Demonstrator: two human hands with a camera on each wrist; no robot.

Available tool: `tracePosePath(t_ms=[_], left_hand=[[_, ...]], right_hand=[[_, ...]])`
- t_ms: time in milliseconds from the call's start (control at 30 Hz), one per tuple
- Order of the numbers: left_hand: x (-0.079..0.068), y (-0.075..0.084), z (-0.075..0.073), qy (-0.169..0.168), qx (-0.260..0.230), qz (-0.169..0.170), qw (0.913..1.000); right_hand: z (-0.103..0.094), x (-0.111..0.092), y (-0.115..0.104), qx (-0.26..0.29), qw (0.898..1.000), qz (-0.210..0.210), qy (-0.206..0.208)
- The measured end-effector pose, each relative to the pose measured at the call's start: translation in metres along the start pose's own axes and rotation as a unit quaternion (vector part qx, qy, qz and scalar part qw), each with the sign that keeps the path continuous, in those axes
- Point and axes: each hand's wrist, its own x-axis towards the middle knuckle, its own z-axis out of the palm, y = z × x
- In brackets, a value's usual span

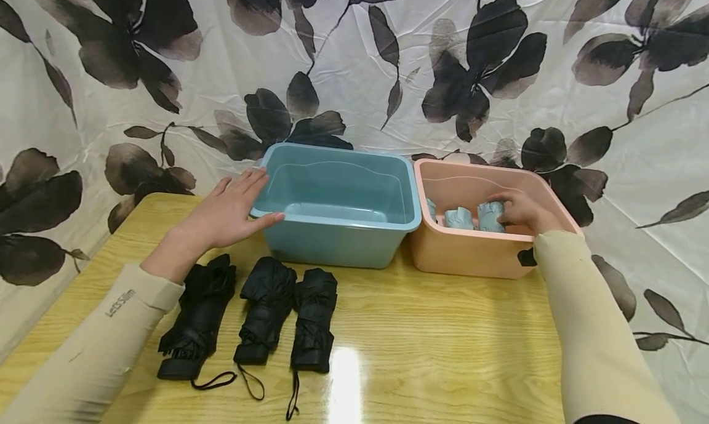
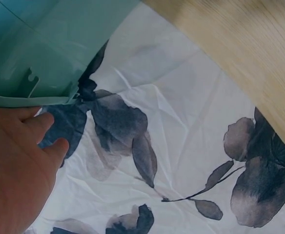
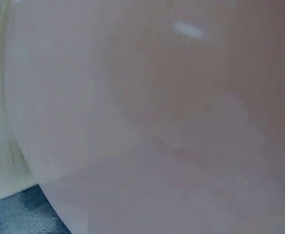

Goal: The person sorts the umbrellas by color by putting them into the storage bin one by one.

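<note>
At the left end of the blue plastic bin [image 1: 332, 244], my left hand [image 1: 235, 210] rests on the rim with its fingers straight and thumb spread. The left wrist view shows the fingers right at the bin's edge. Inside the pink bin [image 1: 471, 256], my right hand [image 1: 523, 212] grips a light-blue rolled fabric bundle [image 1: 490, 217] between thumb and fingers. Another light-blue bundle [image 1: 459, 218] stands to its left, and part of a third shows at the bin's left end. The front wall hides their lower parts. Pink bin wall [image 3: 132, 87] fills most of the right wrist view.
Three folded black umbrellas [image 1: 196, 316] with wrist straps lie on the wooden table [image 1: 443, 344], in front of the blue bin and toward the left. The two bins stand side by side at the back. A floral cloth [image 1: 360, 61] hangs behind them.
</note>
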Motion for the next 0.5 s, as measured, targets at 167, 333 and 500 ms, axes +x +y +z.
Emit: tracePosePath(t_ms=[167,333,500], left_hand=[[-0.002,0.002,0.0,0.001,-0.001,0.0,1.0],[-0.002,0.003,-0.001,0.001,-0.004,-0.003,1.0],[0.0,0.003,-0.001,-0.002,0.0,-0.001,1.0]], right_hand=[[0.0,-0.001,0.004,0.043,0.999,0.013,-0.028],[-0.004,-0.006,-0.002,0.113,0.988,0.069,-0.082],[-0.004,-0.008,-0.009,0.121,0.978,0.127,-0.11]])
